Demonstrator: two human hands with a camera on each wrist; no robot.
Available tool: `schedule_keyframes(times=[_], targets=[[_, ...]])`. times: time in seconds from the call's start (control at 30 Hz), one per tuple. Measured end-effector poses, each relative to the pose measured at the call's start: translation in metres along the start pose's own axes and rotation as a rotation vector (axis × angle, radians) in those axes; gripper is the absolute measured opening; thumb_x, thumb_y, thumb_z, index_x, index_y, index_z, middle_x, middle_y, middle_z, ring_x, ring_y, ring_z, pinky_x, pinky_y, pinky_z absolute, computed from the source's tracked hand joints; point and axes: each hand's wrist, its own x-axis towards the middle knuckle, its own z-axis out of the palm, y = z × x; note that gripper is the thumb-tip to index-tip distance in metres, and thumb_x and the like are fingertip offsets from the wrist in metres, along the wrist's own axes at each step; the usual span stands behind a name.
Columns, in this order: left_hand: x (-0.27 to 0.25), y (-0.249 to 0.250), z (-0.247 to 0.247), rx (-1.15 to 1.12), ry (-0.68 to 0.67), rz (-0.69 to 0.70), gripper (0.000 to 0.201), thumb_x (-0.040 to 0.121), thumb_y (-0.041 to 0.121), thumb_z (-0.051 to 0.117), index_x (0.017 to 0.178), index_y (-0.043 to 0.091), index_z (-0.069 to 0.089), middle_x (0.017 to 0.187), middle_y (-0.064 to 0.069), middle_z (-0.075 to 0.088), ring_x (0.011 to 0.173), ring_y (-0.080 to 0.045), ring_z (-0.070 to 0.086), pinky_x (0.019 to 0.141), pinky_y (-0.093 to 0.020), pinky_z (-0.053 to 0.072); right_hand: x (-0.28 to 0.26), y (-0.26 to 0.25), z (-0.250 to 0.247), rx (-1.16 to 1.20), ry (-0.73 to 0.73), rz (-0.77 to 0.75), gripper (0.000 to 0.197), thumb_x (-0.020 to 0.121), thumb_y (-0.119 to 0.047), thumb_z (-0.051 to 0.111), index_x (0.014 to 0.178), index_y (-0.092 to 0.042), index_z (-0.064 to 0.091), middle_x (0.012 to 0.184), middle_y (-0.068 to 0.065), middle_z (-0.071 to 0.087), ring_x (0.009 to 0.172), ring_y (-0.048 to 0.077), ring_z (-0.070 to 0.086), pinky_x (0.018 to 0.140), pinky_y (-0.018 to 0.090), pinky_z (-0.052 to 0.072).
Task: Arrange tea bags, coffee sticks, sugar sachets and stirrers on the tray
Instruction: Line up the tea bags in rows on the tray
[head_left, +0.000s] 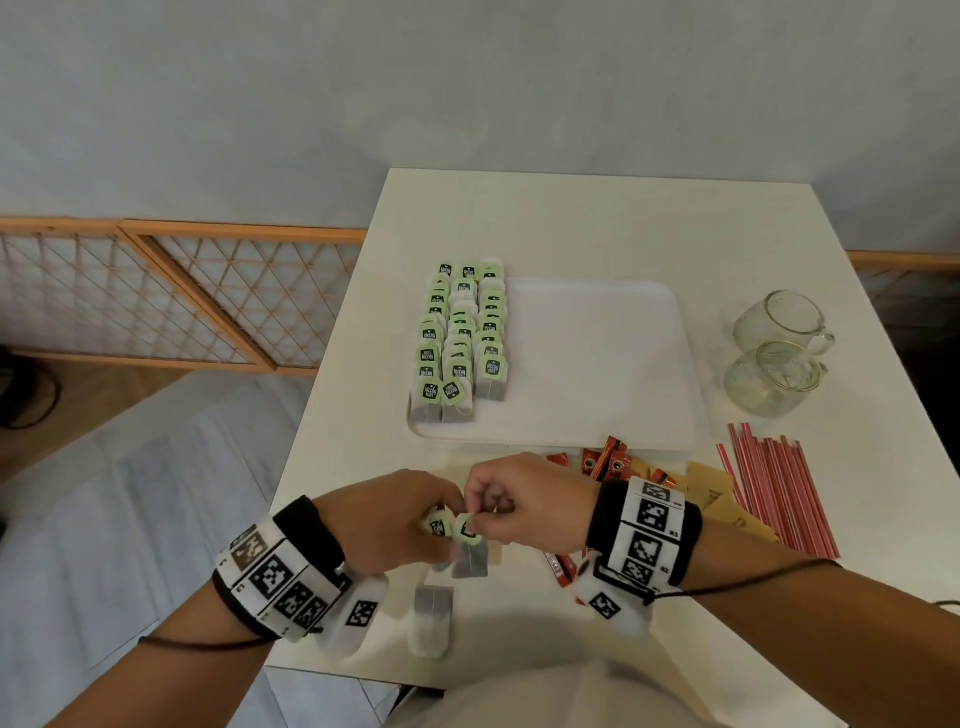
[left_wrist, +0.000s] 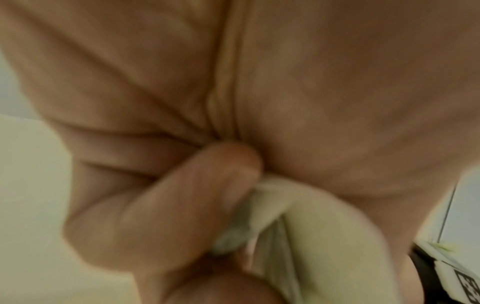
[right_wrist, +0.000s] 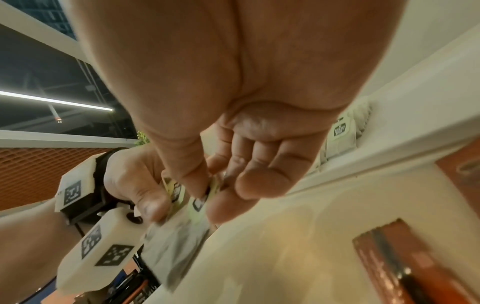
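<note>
Tea-bag stage underway: a person's left hand and right hand meet just above the near edge of the white table, each w/ fingers curled in a pinch on a green-tagged tea bag. The left tea bag sits mostly hidden in the fingers; the right tea bag hangs by its tag, pouch dangling free. In the right-wrist view the thumb & forefinger close on the tag; the left-wrist view is blurred but shows fingers folded round pale paper. One loose tea bag lies on the table near the person's body.

The tray holds three rows of tea bags along its left side; the rest is bare. Coffee sticks, brown sugar sachets and red stirrers wait on the table beside the tray's near-right corner, none on it yet. Two glass mugs stand to its right.

Likely next: separate the two bags, possibly tangled by their strings, then carry them fwd to extend the rows, tags up.
</note>
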Motion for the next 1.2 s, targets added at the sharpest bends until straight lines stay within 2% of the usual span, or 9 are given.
schedule_keyframes(times=[0.1,0.17,0.23,0.4,0.57,0.73,0.87,1.0,1.2], targets=[[-0.004,0.0,-0.008,-0.074,0.016,-0.004,0.015,0.086,0.043,0.073,0.089,0.029,0.07,0.071,0.014,0.07,0.064,0.003,0.06,0.06,-0.011,0.04,0.008,-0.001,0.005,0.104,0.043,0.009,0.006,0.095,-0.02,0.066,0.092,-0.018,0.061,0.066,-0.012,0.068,0.06,0.004,0.065,0.063,0.023,0.052],[-0.005,-0.001,-0.01,-0.049,0.049,-0.037,0.024,0.086,0.048,0.07,0.08,0.024,0.07,0.07,0.012,0.072,0.062,-0.002,0.063,0.061,-0.018,0.048,0.013,-0.002,0.008,0.164,0.063,0.014,0.009,0.097,-0.021,0.065,0.09,-0.02,0.059,0.067,-0.008,0.069,0.063,0.007,0.068,0.069,0.035,0.055],[-0.006,-0.005,-0.011,0.012,0.097,-0.08,0.03,0.089,0.047,0.067,0.074,0.021,0.068,0.067,0.009,0.072,0.062,-0.007,0.065,0.065,-0.027,0.053,0.019,0.0,0.012,0.223,0.073,0.014,0.012,0.098,-0.022,0.066,0.089,-0.023,0.057,0.068,-0.006,0.069,0.064,0.01,0.068,0.071,0.04,0.056],[-0.017,-0.011,-0.016,0.086,0.043,-0.176,0.033,0.091,0.042,0.063,0.067,0.02,0.065,0.06,0.013,0.071,0.058,-0.003,0.065,0.069,-0.021,0.054,0.024,0.001,0.024,-0.032,-0.053,0.023,0.022,0.093,-0.04,0.07,0.105,-0.024,0.064,0.096,-0.005,0.073,0.071,0.004,0.059,0.069,0.022,0.048],[-0.03,-0.005,-0.016,0.121,-0.054,-0.215,0.029,0.084,0.037,0.059,0.066,0.016,0.065,0.058,0.011,0.07,0.058,-0.002,0.061,0.076,-0.028,0.056,0.021,-0.002,0.04,-0.155,-0.201,-0.002,0.027,0.093,-0.04,0.068,0.111,-0.02,0.07,0.098,-0.004,0.074,0.081,0.01,0.064,0.076,0.027,0.052],[-0.032,0.002,-0.015,0.046,-0.119,-0.185,0.025,0.08,0.035,0.06,0.067,0.015,0.067,0.058,0.006,0.07,0.053,-0.005,0.054,0.07,-0.029,0.055,0.018,-0.009,0.056,-0.403,-0.283,-0.1,0.028,0.095,-0.043,0.064,0.103,-0.017,0.066,0.079,0.0,0.069,0.066,0.019,0.055,0.067,0.032,0.047],[-0.028,0.0,-0.015,0.056,-0.105,-0.152,0.025,0.079,0.037,0.059,0.066,0.017,0.067,0.056,0.008,0.068,0.056,-0.008,0.055,0.074,-0.034,0.056,0.016,-0.012,0.057,-0.603,-0.291,-0.171,0.031,0.099,-0.038,0.059,0.122,-0.02,0.067,0.099,0.004,0.071,0.075,0.018,0.049,0.07,0.028,0.034],[-0.024,0.002,-0.012,0.026,-0.094,-0.117,0.026,0.081,0.038,0.06,0.067,0.017,0.068,0.057,0.006,0.069,0.053,-0.007,0.052,0.064,-0.023,0.051,0.009,-0.008,0.047,-0.615,-0.305,-0.19,0.028,0.097,-0.03,0.06,0.123,-0.022,0.067,0.109,0.001,0.071,0.098,0.022,0.063,0.076,0.028,0.038],[-0.016,0.008,-0.006,-0.031,-0.054,-0.082,0.029,0.086,0.038,0.062,0.068,0.016,0.066,0.058,0.006,0.069,0.055,-0.006,0.056,0.067,-0.022,0.051,-0.008,-0.001,0.025,-0.401,-0.243,-0.089,0.017,0.09,-0.033,0.064,0.103,-0.024,0.069,0.086,-0.009,0.064,0.078,0.012,0.055,0.076,0.029,0.049]])
